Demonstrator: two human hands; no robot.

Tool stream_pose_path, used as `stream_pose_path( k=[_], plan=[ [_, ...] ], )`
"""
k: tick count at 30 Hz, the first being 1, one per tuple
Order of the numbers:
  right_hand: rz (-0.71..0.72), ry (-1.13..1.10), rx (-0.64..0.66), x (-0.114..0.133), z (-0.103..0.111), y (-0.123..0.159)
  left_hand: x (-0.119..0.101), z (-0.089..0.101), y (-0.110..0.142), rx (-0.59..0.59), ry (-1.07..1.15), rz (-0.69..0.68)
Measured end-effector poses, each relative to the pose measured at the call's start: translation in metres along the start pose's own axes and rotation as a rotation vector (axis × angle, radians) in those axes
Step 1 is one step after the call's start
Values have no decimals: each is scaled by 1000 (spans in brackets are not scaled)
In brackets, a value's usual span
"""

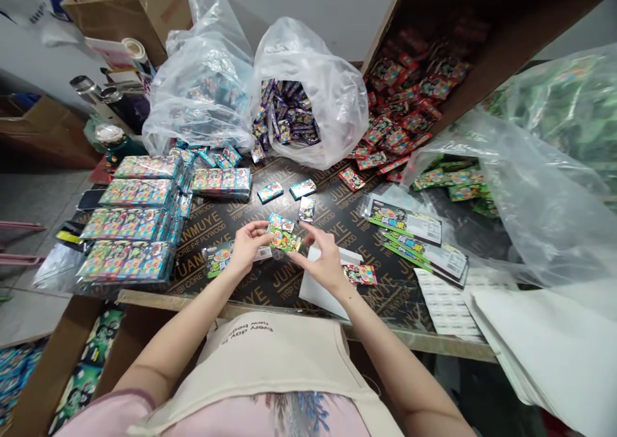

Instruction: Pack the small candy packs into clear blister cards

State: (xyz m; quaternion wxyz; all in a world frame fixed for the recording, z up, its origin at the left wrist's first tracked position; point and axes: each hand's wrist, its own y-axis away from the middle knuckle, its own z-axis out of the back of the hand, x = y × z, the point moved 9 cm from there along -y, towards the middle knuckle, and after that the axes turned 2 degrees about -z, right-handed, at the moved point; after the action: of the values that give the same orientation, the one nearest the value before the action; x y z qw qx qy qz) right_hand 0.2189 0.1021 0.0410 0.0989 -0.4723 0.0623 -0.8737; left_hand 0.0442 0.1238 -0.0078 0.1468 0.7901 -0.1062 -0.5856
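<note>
Black printed plywood (385, 263) topped the bench. Just above it, the left hand (248, 247) and right hand (324, 260) held small colourful packets (283, 234) pinched between their fingers. Shrink-wrapped packet stacks (128, 225) lay left of the left hand; white paper (318, 292) lay beneath the right.

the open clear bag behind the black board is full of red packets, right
Not red: the head view shows the open clear plastic bag behind the black plywood board full of purple packets. The red packets lie to its right.
</note>
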Motion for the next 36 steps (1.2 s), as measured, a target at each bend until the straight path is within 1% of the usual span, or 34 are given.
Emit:
stream_pose_path(
  k=[2,4,6,8,10,12,13,14,15,17,18,19,20,21,22,24,26,28,30,34,35,36],
  plan=[
    [-14,-54,-1,0,-1,3,-2,5,1,-14,51,14],
    [13,-48,-80,5,1,5,1,7,3,-34,112,44],
    [55,-8,-166,13,0,9,11,5,7,-65,198,80],
    [86,23,-203,20,-7,11,25,-2,12,-75,279,134],
    [100,43,-226,23,-12,12,40,-8,17,-55,315,189],
    [110,52,-246,21,-12,12,46,-11,19,1,264,200],
    [114,56,-250,18,-10,11,44,-8,18,30,196,169],
    [112,60,-248,13,-7,11,37,-2,16,57,94,105],
    [104,64,-241,7,-4,10,27,5,12,82,-48,13],
    [73,76,-218,-8,3,10,2,17,7,137,-443,-224],
    [61,85,-206,-15,5,11,-7,20,6,180,-675,-335],
    [58,97,-195,-20,7,12,-10,21,5,233,-900,-418],
    [65,116,-186,-23,7,13,-7,22,5,291,-1099,-472],
    [79,141,-173,-25,7,14,-2,22,6,345,-1254,-501],
    [99,171,-158,-24,5,15,4,22,7,390,-1358,-518],
    [143,237,-113,-20,0,16,13,20,11,448,-1435,-547],
    [174,294,-42,-16,-8,17,14,15,17,461,-1398,-597],
    [192,312,47,-13,-14,18,10,12,22,447,-1330,-649],
    [213,280,144,-10,-20,20,4,9,26,451,-1278,-687],
    [275,131,339,-4,-32,22,1,1,36,552,-1220,-714],
    [269,84,356,-3,-34,21,-1,-1,36,552,-1198,-707],
    [239,26,332,-3,-33,18,-5,-1,35,519,-1168,-695]
  ],
)
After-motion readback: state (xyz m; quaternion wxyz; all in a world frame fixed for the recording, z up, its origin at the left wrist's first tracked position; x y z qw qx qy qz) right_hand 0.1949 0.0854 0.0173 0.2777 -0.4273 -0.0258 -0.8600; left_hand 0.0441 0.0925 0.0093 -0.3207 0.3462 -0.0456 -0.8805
